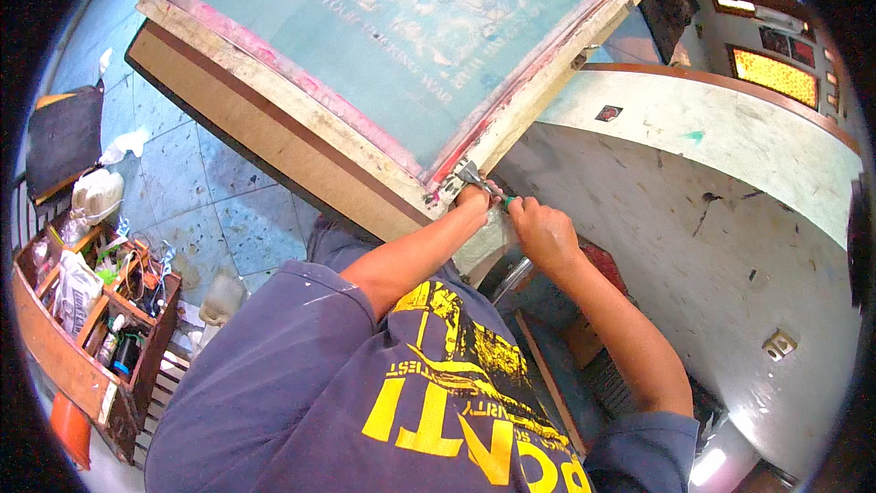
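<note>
A wooden-framed printing screen (365, 55) with blue-green mesh and pink-red edges lies on a thick board (265, 132). At its near corner is a small grey metal bracket or clamp (469, 173). My left hand (474, 198) is closed around the lower part of this metal piece, against the frame's corner. Just to the right, my right hand (544, 230) grips a thin tool with a green handle (507, 204), its tip directed at the metal piece. The fingers hide most of the tool, so its exact kind cannot be made out.
A wooden crate (64, 347) of bottles, bags and cables stands at the left, above an orange container (70, 429). A dark panel (64, 141) and a pale jug (222, 297) are near it. A stained white wall (675, 173) curves along the right.
</note>
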`<state>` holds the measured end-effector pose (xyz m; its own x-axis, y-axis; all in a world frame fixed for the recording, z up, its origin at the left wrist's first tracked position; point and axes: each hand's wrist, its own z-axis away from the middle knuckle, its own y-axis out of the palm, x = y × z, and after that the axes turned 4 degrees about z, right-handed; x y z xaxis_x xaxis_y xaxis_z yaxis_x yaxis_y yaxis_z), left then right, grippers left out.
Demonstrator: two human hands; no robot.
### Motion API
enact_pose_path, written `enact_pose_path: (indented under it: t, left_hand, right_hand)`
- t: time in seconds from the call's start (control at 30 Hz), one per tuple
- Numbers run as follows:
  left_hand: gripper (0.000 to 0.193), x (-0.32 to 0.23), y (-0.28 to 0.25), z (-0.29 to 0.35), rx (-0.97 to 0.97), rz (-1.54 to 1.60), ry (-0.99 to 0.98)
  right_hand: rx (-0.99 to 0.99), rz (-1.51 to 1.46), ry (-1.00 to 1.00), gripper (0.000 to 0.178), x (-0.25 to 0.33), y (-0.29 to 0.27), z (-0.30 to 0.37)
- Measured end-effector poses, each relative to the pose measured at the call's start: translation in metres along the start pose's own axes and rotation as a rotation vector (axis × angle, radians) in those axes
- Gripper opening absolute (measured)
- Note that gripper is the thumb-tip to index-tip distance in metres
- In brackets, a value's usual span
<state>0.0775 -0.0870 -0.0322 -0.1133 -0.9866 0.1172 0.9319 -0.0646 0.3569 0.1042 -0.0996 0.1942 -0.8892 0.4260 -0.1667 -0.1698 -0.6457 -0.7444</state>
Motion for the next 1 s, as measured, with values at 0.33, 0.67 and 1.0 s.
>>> enact_pose_path:
  t: [0.33, 0.67, 1.0]
  left_hand:
    - [0.025, -0.003, 0.010, 0.002, -0.017, -0.016, -0.003]
    - [0.016, 0.004, -0.003, 0.004, -0.001, -0.083, 0.088]
    - [0.020, 0.040, -0.034, -0.124, -0.030, -0.104, 0.125]
  right_hand:
    - [0.373, -1.291, 0.843, 0.037, -0.050, 0.028, -0.015]
    - [-0.038, 0.113, -0.025, 0.026, -0.006, 0.009, 0.002]
    - [-0.082, -0.609, 0.406, 0.030, -0.025, 0.034, 0.003]
